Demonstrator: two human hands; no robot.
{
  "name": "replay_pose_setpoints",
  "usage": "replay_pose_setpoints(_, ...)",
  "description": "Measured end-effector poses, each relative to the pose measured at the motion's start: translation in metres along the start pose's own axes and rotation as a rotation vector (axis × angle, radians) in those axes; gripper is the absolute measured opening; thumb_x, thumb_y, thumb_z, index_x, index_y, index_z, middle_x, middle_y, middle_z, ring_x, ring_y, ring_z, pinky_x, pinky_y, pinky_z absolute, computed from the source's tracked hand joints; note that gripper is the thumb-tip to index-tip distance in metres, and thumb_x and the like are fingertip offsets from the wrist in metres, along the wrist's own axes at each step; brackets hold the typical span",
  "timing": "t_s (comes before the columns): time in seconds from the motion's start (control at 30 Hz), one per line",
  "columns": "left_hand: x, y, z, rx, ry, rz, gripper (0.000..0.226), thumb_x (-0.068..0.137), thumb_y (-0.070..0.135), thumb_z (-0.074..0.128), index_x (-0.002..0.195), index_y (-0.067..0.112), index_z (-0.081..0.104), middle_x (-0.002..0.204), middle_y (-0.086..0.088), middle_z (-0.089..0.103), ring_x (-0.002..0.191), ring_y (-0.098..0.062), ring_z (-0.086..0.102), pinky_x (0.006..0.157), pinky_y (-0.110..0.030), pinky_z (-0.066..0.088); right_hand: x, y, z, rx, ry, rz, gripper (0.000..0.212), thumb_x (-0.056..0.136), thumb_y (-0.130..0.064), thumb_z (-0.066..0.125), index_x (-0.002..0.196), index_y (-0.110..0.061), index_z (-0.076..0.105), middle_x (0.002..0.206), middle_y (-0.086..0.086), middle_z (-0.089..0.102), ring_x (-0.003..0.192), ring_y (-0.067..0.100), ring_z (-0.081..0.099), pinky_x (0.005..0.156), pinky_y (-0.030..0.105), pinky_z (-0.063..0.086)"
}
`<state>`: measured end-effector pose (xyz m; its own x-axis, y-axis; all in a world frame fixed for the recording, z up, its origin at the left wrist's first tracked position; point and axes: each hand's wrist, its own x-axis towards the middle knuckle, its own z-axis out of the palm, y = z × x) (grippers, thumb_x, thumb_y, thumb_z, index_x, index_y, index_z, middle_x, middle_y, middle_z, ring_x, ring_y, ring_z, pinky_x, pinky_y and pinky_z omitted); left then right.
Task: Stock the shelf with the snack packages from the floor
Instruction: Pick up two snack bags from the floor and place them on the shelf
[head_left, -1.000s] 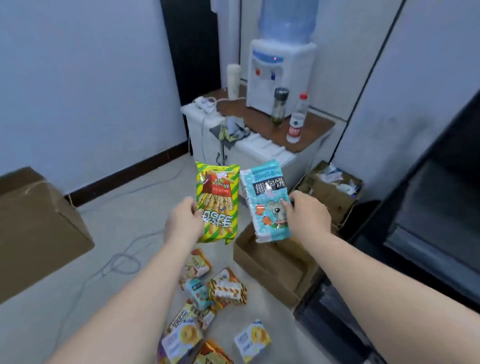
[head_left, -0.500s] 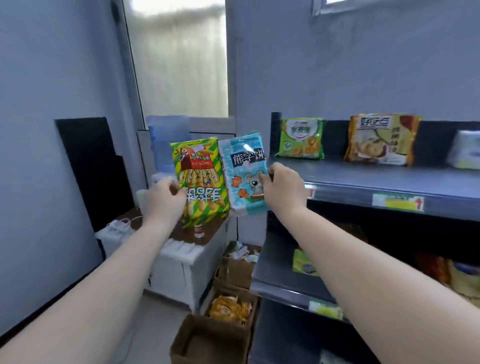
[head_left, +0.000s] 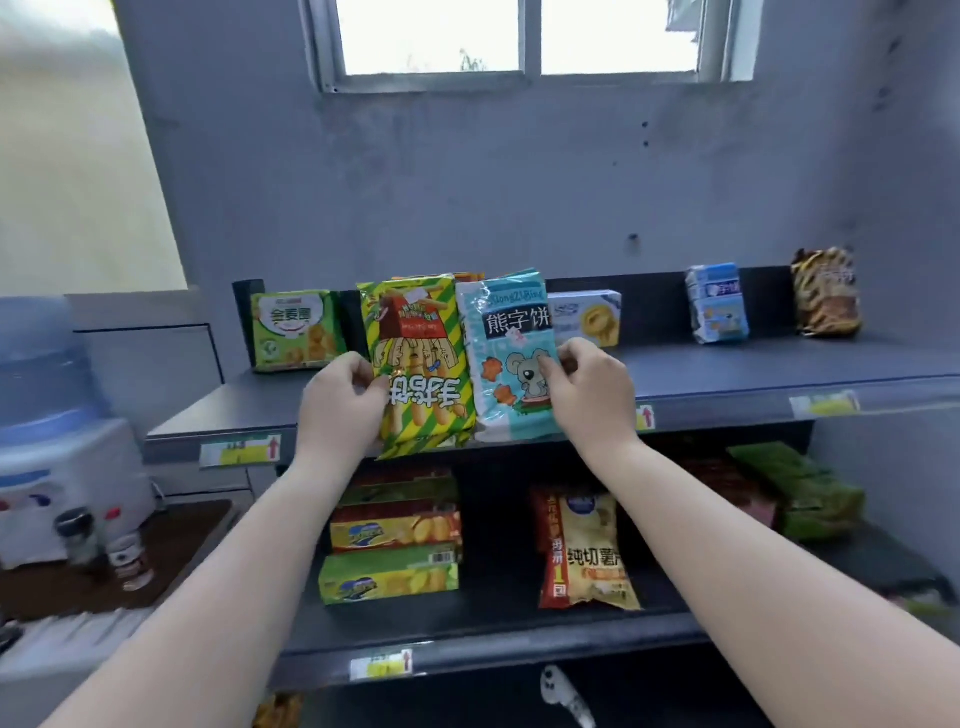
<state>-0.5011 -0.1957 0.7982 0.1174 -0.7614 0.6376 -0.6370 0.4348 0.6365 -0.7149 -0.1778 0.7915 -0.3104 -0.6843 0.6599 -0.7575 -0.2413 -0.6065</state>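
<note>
Left hand (head_left: 340, 402) gripping yellow-green striped snack bag (head_left: 418, 364), right hand (head_left: 589, 395) pinching blue koala biscuit bag (head_left: 506, 353), both upright before top shelf (head_left: 727, 371)

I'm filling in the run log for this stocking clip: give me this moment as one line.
left hand: holds striped yellow-green bag | right hand: holds light-blue koala bag | both bags: upright at top shelf front | placed: not yet

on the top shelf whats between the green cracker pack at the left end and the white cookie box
In the head view, two held bags: the left hand grips the green-yellow striped bag, the right hand the light blue bear-biscuit bag.
</note>
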Motion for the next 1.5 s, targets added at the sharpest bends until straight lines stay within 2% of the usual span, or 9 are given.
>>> replay_pose_setpoints(0.23,0.030,0.063,0.111,-0.126,-0.083,0.019,0.014,0.089,0.012,0.054,0.081,0.000,0.054,0.079,-0.016,0.058,0.074,-0.027,0.050,0.057,-0.029,0.037,0.067,0.094,-0.051,-0.019,0.096,0.013,0.023,0.092,-0.028,0.055,0.088,-0.006,0.061,0.087,0.006,0.068,0.075,0.017,0.055,0.062,0.029,0.038)
replay_pose_setpoints(0.4,0.066,0.083,0.177,-0.163,-0.142,0.054,0.014,0.089,0.012,0.053,0.079,0.003,0.051,0.071,-0.006,0.054,0.073,-0.026,0.051,0.070,-0.045,0.050,0.113,0.146,-0.055,-0.033,0.134,0.064,0.021,0.092,-0.027,0.056,0.088,-0.007,0.060,0.082,0.000,0.060,0.075,0.014,0.054,0.055,0.024,0.040)
replay_pose_setpoints(0.7,0.125,0.106,0.278,-0.098,-0.248,0.125,0.014,0.088,0.012,0.055,0.078,0.002,0.053,0.080,-0.011,0.059,0.079,-0.027,0.053,0.062,-0.034,0.041,0.191,0.247,-0.071,-0.079,0.230,0.258,0.018,0.089,-0.025,0.060,0.085,-0.007,0.062,0.094,0.012,0.070,0.087,0.030,0.064,0.071,0.038,0.053)
replay_pose_setpoints(0.83,0.143,0.117,0.311,-0.060,-0.259,0.110,0.013,0.086,0.010,0.055,0.074,0.006,0.051,0.077,-0.011,0.058,0.080,-0.033,0.057,0.066,-0.041,0.052,0.228,0.295,-0.088,-0.120,0.166,0.327,0.019,0.088,-0.026,0.061,0.086,-0.008,0.064,0.095,0.011,0.070,0.084,0.028,0.064,0.066,0.032,0.049)
replay_pose_setpoints(1.0,0.153,0.131,0.347,0.007,-0.234,0.070,0.021,0.086,0.013,0.054,0.066,0.016,0.050,0.081,-0.016,0.063,0.098,-0.032,0.053,0.053,-0.026,0.038,0.272,0.340,-0.096,-0.148,0.057,0.345,0.019,0.087,-0.025,0.062,0.088,-0.006,0.067,0.098,0.011,0.071,0.090,0.029,0.065,0.068,0.031,0.047)
replay_pose_setpoints(1.1,0.155,0.146,0.363,0.052,-0.232,0.063,0.014,0.088,0.014,0.054,0.073,0.012,0.053,0.078,-0.007,0.058,0.082,-0.029,0.055,0.059,-0.034,0.048,0.292,0.360,-0.092,-0.112,0.015,0.387,0.019,0.087,-0.022,0.064,0.092,-0.005,0.068,0.102,0.012,0.070,0.094,0.028,0.065,0.068,0.028,0.045)
replay_pose_setpoints(1.27,0.153,0.171,0.376,0.172,-0.213,0.122,0.010,0.089,0.013,0.054,0.079,0.014,0.051,0.082,-0.003,0.056,0.076,-0.025,0.050,0.057,-0.028,0.032,0.314,0.386,-0.093,-0.088,-0.210,0.543,0.028,0.082,-0.016,0.069,0.104,0.001,0.064,0.112,0.016,0.067,0.102,0.032,0.064,0.086,0.042,0.054)
replay_pose_setpoints(1.43,0.153,0.200,0.379,0.425,-0.259,0.289,0.007,0.093,0.023,0.048,0.088,0.023,0.052,0.096,0.002,0.061,0.079,-0.024,0.052,0.063,-0.029,0.037,0.319,0.358,-0.120,0.042,0.126,0.138,0.052,0.085,-0.033,0.063,0.126,-0.006,0.047,0.125,0.008,0.053,0.109,0.023,0.055,0.083,0.030,0.043)
replay_pose_setpoints(1.5,0.154,0.218,0.380,0.497,-0.268,0.405,0.009,0.094,0.024,0.046,0.094,0.021,0.055,0.092,0.007,0.057,0.080,-0.022,0.050,0.066,-0.028,0.034,0.318,0.336,-0.133,0.113,-0.002,-0.134,0.044,0.085,-0.037,0.063,0.120,-0.010,0.057,0.111,-0.001,0.059,0.101,0.015,0.056,0.083,0.023,0.043)
